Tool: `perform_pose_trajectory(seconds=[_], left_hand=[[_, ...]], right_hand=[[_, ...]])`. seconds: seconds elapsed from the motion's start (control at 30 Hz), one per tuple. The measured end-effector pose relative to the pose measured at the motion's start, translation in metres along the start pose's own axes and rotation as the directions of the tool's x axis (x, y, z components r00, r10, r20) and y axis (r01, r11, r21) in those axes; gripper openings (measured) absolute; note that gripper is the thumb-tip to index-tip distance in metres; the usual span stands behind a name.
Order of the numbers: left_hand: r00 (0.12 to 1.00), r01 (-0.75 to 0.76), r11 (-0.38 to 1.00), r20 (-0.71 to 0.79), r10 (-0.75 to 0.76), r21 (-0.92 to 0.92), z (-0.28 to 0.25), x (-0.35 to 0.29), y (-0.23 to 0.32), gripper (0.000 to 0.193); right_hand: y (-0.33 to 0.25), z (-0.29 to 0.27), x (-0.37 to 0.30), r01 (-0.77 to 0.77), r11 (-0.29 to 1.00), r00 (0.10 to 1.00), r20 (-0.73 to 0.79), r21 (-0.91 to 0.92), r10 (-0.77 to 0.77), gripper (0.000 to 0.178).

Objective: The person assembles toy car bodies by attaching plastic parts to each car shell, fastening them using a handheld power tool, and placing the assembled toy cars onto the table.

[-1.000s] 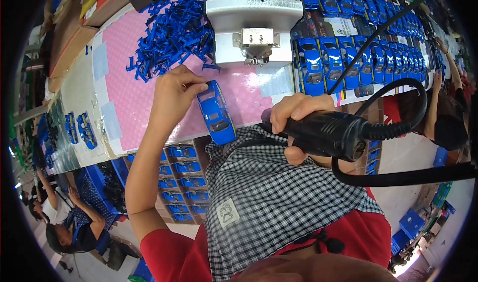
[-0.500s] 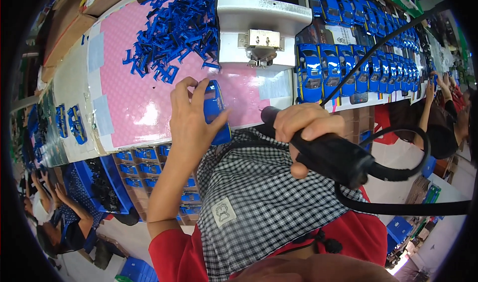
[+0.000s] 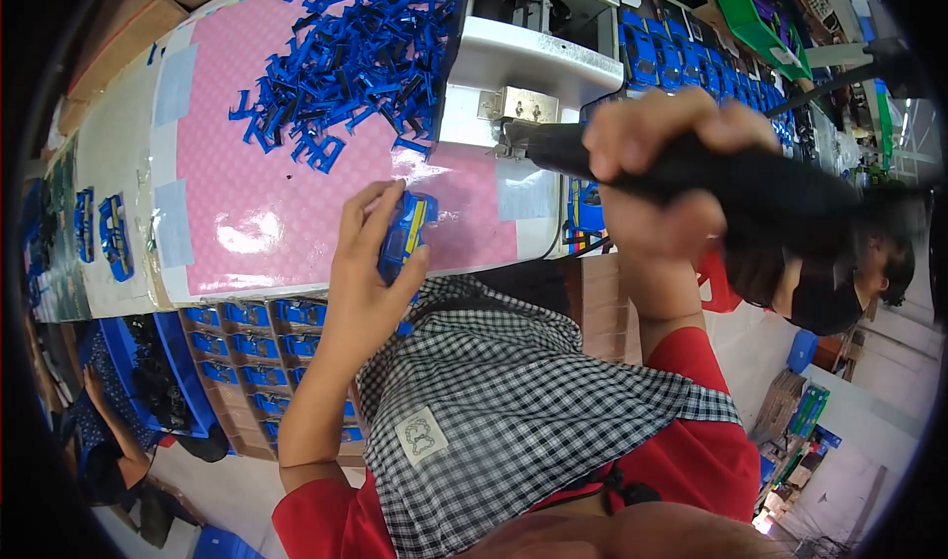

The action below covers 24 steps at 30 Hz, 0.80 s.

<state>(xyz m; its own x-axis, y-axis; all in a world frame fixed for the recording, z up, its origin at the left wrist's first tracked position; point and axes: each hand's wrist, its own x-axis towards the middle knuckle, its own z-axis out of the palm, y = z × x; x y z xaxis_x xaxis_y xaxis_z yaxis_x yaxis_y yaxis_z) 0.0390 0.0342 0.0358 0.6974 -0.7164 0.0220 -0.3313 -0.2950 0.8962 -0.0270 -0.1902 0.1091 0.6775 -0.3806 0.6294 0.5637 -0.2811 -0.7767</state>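
Observation:
My left hand (image 3: 370,263) closes its thumb and fingers around a blue toy car body (image 3: 407,231) with a yellow strip, tilted over the front edge of the pink mat (image 3: 232,233). Up at the right, my right hand (image 3: 657,179), smeared by motion, grips a black electric screwdriver (image 3: 790,189). The tool lies nearly level, and its tip is at the small metal outlet block (image 3: 523,110) on the front of a grey screw feeder (image 3: 543,50). Whether a screw is on the tip is too small to tell. Loose blue plastic parts (image 3: 360,70) are heaped left of the feeder.
Blue toy cars (image 3: 681,60) stand in rows beyond the feeder. Two more blue car parts (image 3: 117,238) lie at the table's left. Below its edge is a divided box (image 3: 232,401) of blue pieces. Co-workers (image 3: 109,431) sit on both sides; a green bin (image 3: 755,21) stands far right.
My right hand has carried the screwdriver up and forward, from before my apron to the feeder's outlet. The car body in my left hand has turned, showing its yellow strip. The whole view has shifted.

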Motion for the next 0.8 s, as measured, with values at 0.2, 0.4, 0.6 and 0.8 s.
perform_pose_trajectory(seconds=[0.2, 0.4, 0.6, 0.8], left_hand=[[0.806, 0.505, -0.038, 0.487, -0.337, -0.862, 0.030, -0.014, -0.002, 0.049], [0.814, 0.503, 0.065, 0.448, -0.369, -0.862, 0.053, -0.011, -0.016, 0.041], [0.800, 0.520, 0.023, 0.478, -0.362, -0.854, 0.050, -0.010, -0.016, 0.043], [0.808, 0.512, 0.010, 0.477, -0.346, -0.859, 0.050, -0.008, -0.011, 0.042]], right_hand=[[0.012, 0.015, 0.016, 0.013, 0.999, 0.997, -0.070, -0.052, -0.016, 0.044], [-0.005, 0.028, -0.011, -0.210, 0.972, 0.977, 0.063, 0.102, 0.204, 0.052], [0.012, 0.038, -0.029, -0.249, 0.965, 0.964, 0.112, 0.084, 0.240, 0.056], [0.028, 0.039, -0.034, -0.170, 0.982, 0.975, 0.156, 0.078, 0.156, 0.052]])
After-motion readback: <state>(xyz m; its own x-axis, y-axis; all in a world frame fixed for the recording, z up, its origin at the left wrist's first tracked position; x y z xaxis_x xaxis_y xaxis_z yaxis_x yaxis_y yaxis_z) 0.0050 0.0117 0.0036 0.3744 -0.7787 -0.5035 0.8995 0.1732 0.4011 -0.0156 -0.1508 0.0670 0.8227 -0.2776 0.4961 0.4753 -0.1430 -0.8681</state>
